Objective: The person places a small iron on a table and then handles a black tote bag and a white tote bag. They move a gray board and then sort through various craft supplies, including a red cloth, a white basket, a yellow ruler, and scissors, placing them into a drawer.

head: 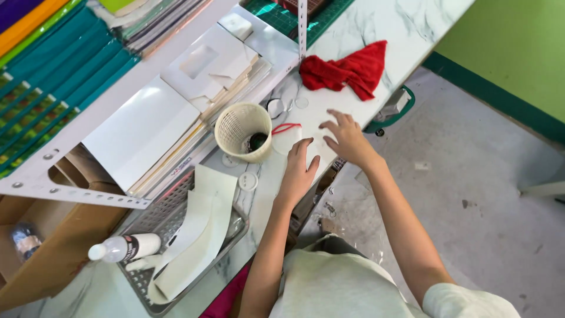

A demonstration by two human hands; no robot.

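Left hand, right hand flat, open, beside cream basket.

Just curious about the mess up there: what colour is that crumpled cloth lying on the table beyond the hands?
The cloth is bright red, seen in the head view.

I saw a bright red crumpled cloth on a white table with grey marble lines. A cream round plastic basket with tiny holes stood near a grey mesh tray. The wall was green.
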